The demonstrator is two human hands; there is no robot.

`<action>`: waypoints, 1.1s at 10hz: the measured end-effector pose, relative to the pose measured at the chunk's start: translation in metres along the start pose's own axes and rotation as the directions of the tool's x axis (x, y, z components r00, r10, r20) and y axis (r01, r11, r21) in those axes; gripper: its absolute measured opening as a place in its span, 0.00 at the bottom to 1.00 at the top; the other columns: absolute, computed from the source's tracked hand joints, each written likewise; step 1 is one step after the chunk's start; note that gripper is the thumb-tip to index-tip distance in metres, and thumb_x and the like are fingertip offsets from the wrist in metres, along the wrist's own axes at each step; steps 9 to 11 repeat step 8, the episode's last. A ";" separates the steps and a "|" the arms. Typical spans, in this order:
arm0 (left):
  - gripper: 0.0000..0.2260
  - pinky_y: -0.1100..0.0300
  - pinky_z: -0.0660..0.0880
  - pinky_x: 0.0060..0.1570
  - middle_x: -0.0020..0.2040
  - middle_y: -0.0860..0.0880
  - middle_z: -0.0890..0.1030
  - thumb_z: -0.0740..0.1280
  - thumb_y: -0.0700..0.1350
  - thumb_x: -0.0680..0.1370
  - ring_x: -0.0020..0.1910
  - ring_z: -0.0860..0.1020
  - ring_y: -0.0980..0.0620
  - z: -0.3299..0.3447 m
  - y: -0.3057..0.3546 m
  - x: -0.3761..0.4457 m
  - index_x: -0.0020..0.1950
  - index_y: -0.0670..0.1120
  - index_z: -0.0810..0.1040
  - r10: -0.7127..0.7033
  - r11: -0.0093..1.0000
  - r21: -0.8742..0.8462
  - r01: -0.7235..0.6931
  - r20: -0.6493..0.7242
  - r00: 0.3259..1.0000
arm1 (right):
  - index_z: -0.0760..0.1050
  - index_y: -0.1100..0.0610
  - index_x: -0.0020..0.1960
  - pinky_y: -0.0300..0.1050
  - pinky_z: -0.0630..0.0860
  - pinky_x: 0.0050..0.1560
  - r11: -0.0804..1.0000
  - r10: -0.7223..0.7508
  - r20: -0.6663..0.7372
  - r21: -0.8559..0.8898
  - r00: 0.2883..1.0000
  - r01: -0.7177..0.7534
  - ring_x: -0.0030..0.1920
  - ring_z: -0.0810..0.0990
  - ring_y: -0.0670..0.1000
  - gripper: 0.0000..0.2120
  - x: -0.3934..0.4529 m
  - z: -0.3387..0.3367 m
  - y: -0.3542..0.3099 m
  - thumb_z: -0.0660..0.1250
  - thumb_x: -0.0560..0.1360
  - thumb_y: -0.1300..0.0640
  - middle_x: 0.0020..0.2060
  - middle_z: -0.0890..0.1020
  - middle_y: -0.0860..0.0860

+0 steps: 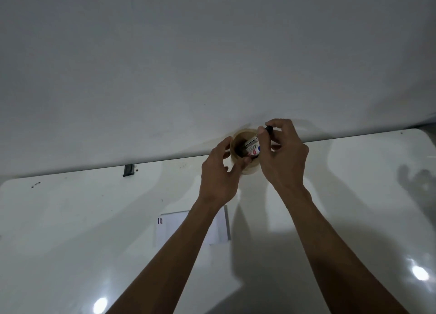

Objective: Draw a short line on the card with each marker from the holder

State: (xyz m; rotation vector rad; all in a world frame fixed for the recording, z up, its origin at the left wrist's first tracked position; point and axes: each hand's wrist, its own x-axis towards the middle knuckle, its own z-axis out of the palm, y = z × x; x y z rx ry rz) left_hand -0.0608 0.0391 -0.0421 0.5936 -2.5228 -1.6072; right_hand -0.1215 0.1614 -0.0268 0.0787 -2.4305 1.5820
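A round tan holder [238,137] stands at the far edge of the white table, against the wall. White-bodied markers [252,147] lean inside it. My right hand [282,155] pinches the black cap end of one marker [269,129] over the holder's right rim. My left hand [218,174] curls around the holder's left side, fingers touching it. A white card [173,224] lies on the table nearer to me, partly hidden under my left forearm. Short dark and red lines [160,220] mark its top left corner.
The glossy white table [70,231] ends at a plain white wall [212,54] just behind the holder. A small black clip-like piece [128,170] sits at the table's far edge to the left.
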 end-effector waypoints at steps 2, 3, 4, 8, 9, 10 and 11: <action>0.27 0.77 0.72 0.47 0.67 0.53 0.79 0.74 0.50 0.76 0.62 0.78 0.56 0.001 0.001 0.000 0.73 0.49 0.71 -0.005 1.000 -0.006 0.005 -0.010 1.000 | 0.82 0.57 0.50 0.30 0.76 0.41 0.999 0.012 0.027 -0.038 1.000 -0.011 0.43 0.81 0.40 0.04 -0.002 0.000 0.004 0.69 0.80 0.57 0.40 0.84 0.45; 0.25 0.80 0.70 0.48 0.65 0.54 0.80 0.74 0.50 0.76 0.59 0.79 0.57 0.000 0.004 -0.001 0.71 0.49 0.73 0.019 1.000 -0.006 -0.019 -0.008 1.000 | 0.82 0.57 0.52 0.28 0.76 0.43 0.999 0.010 0.036 -0.040 0.999 -0.008 0.45 0.81 0.42 0.07 -0.002 -0.004 0.002 0.70 0.80 0.54 0.43 0.86 0.47; 0.24 0.77 0.70 0.53 0.64 0.55 0.80 0.74 0.51 0.76 0.59 0.79 0.58 -0.002 0.006 -0.002 0.70 0.50 0.73 0.032 0.999 0.006 -0.032 0.000 0.999 | 0.82 0.57 0.57 0.30 0.77 0.47 0.999 0.033 0.055 -0.042 0.998 -0.031 0.48 0.83 0.42 0.10 -0.005 -0.008 0.000 0.70 0.79 0.52 0.48 0.87 0.47; 0.29 0.65 0.74 0.54 0.67 0.51 0.79 0.73 0.53 0.76 0.61 0.78 0.55 -0.028 0.009 -0.021 0.75 0.51 0.69 -0.019 1.000 0.010 0.020 -0.101 0.995 | 0.81 0.57 0.62 0.24 0.71 0.52 0.997 -0.075 0.018 -0.022 0.997 0.075 0.59 0.81 0.49 0.14 -0.030 -0.029 -0.021 0.73 0.78 0.55 0.59 0.84 0.51; 0.29 0.65 0.74 0.54 0.67 0.51 0.79 0.73 0.53 0.76 0.61 0.78 0.55 -0.028 0.009 -0.021 0.75 0.51 0.69 -0.019 1.000 0.010 0.020 -0.101 0.995 | 0.81 0.57 0.62 0.24 0.71 0.52 0.997 -0.075 0.018 -0.022 0.997 0.075 0.59 0.81 0.49 0.14 -0.030 -0.029 -0.021 0.73 0.78 0.55 0.59 0.84 0.51; 0.29 0.65 0.74 0.54 0.67 0.51 0.79 0.73 0.53 0.76 0.61 0.78 0.55 -0.028 0.009 -0.021 0.75 0.51 0.69 -0.019 1.000 0.010 0.020 -0.101 0.995 | 0.81 0.57 0.62 0.24 0.71 0.52 0.997 -0.075 0.018 -0.022 0.997 0.075 0.59 0.81 0.49 0.14 -0.030 -0.029 -0.021 0.73 0.78 0.55 0.59 0.84 0.51; 0.29 0.65 0.74 0.54 0.67 0.51 0.79 0.73 0.53 0.76 0.61 0.78 0.55 -0.028 0.009 -0.021 0.75 0.51 0.69 -0.019 1.000 0.010 0.020 -0.101 0.995 | 0.81 0.57 0.62 0.24 0.71 0.52 0.997 -0.075 0.018 -0.022 0.997 0.075 0.59 0.81 0.49 0.14 -0.030 -0.029 -0.021 0.73 0.78 0.55 0.59 0.84 0.51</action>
